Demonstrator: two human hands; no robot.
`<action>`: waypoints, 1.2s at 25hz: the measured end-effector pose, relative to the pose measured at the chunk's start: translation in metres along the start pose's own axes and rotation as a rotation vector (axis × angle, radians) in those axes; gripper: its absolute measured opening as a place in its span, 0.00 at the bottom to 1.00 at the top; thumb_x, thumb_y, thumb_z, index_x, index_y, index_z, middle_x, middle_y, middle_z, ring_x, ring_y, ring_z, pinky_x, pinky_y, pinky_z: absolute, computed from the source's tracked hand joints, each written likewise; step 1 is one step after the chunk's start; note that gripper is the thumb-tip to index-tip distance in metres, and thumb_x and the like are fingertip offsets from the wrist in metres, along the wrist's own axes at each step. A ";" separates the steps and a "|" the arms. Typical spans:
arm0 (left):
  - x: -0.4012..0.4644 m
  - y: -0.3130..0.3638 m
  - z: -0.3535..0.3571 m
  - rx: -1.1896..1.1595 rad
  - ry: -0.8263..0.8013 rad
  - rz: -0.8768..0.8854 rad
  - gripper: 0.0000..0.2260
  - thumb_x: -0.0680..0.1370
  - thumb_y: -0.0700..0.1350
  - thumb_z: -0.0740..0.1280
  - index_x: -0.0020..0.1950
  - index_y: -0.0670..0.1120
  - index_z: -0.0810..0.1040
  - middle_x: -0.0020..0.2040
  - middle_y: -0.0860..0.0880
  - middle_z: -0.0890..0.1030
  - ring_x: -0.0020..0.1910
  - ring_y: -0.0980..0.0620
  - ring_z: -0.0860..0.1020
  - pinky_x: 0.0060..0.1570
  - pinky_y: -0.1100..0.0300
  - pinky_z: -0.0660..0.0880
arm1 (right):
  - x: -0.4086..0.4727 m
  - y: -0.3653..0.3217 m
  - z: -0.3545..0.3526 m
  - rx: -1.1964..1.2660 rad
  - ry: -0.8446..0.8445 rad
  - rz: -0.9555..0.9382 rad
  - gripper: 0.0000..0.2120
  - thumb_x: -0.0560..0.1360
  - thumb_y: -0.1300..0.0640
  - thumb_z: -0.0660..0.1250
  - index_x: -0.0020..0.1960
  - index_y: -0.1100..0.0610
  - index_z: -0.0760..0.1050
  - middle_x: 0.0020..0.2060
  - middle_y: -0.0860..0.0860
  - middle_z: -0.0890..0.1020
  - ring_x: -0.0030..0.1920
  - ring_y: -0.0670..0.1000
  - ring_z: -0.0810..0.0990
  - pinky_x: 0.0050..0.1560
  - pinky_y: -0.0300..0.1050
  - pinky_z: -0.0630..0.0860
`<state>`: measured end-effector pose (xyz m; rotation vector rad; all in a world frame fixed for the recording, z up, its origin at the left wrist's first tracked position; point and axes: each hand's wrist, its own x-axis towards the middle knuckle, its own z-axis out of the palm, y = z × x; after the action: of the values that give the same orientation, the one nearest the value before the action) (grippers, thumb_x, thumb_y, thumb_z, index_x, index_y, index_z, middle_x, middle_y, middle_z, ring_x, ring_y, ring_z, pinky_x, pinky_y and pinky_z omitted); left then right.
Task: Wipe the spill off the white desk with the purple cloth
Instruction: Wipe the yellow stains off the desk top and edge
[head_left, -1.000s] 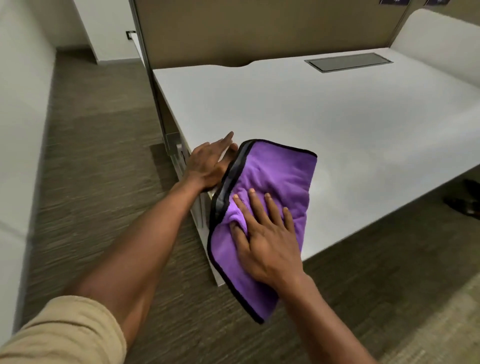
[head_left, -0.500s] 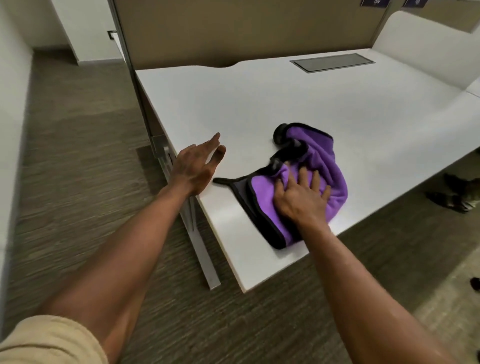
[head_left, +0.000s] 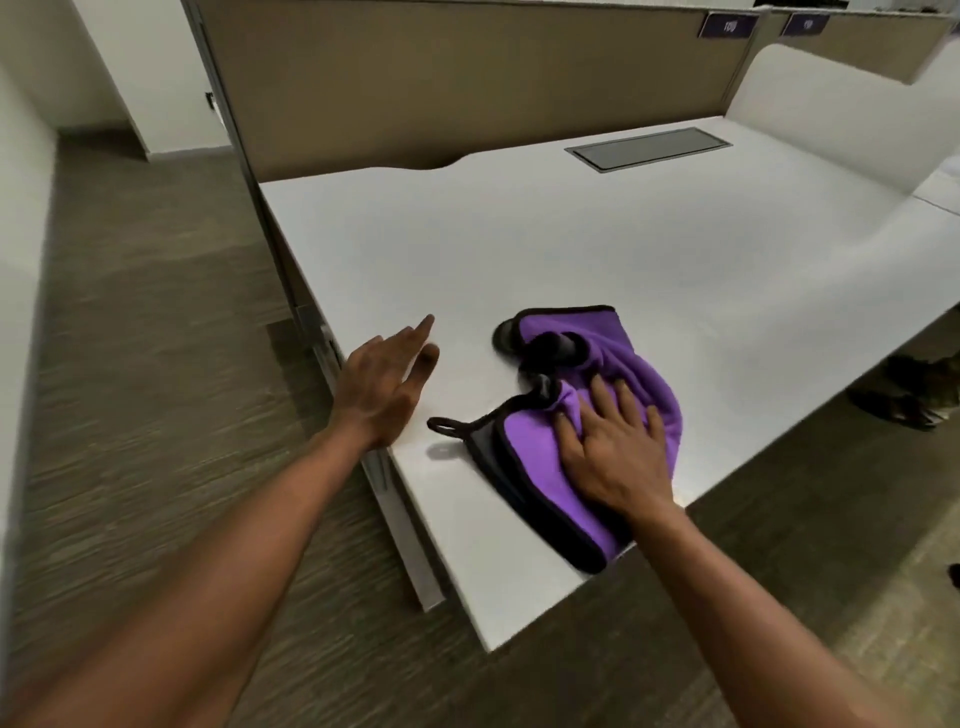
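- My right hand (head_left: 615, 457) lies flat on the purple cloth (head_left: 592, 415), fingers (head_left: 602, 395) spread wide and pressing down rather than gripping, so that the palm can drag the fabric across the surface (head_left: 571, 249) with even pressure.
- The cloth sits near the front left corner of the surface, bunched and folded under my palm. Its far part curls up and shows the dark underside, and its near end reaches the front edge.
- A small hanging loop (head_left: 441, 427) on the cloth trails out to the left, flat on the surface.
- My left hand (head_left: 384, 384) rests at the left edge of the surface, fingers loosely open and holding nothing. I judge it is there to steady me while the other hand wipes.
- I cannot make out any spill on the white top; only a faint sheen shows near the loop.
- Nothing stands in the way of the cloth. The grey cable hatch (head_left: 649, 149) is set well apart at the back, below the tan partition (head_left: 467, 88).
- Being bunched, the cloth covers less than it could; I think spreading it would help.
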<state>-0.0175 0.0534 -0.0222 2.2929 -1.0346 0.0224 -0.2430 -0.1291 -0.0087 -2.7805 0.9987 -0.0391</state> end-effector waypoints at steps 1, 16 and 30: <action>0.000 0.000 0.000 -0.007 0.006 -0.005 0.40 0.76 0.74 0.35 0.81 0.56 0.60 0.77 0.51 0.70 0.76 0.53 0.67 0.77 0.50 0.58 | 0.017 -0.005 -0.003 0.008 -0.009 0.024 0.29 0.83 0.37 0.44 0.83 0.43 0.52 0.84 0.49 0.52 0.84 0.55 0.48 0.81 0.62 0.41; -0.001 -0.006 0.002 -0.012 -0.004 0.040 0.38 0.79 0.70 0.37 0.81 0.53 0.60 0.78 0.52 0.68 0.78 0.54 0.64 0.78 0.50 0.57 | 0.036 -0.016 -0.008 0.016 -0.032 -0.013 0.28 0.85 0.39 0.43 0.84 0.41 0.47 0.84 0.45 0.48 0.84 0.51 0.44 0.82 0.57 0.41; -0.003 -0.003 0.002 0.010 0.008 0.001 0.31 0.82 0.69 0.42 0.81 0.58 0.57 0.77 0.52 0.70 0.77 0.56 0.65 0.78 0.54 0.57 | -0.004 -0.036 0.005 0.077 0.054 0.305 0.30 0.82 0.36 0.38 0.82 0.38 0.37 0.84 0.50 0.44 0.84 0.58 0.42 0.81 0.66 0.42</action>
<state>-0.0176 0.0558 -0.0265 2.2997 -1.0336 0.0370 -0.2229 -0.0984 -0.0063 -2.5404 1.3917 -0.1083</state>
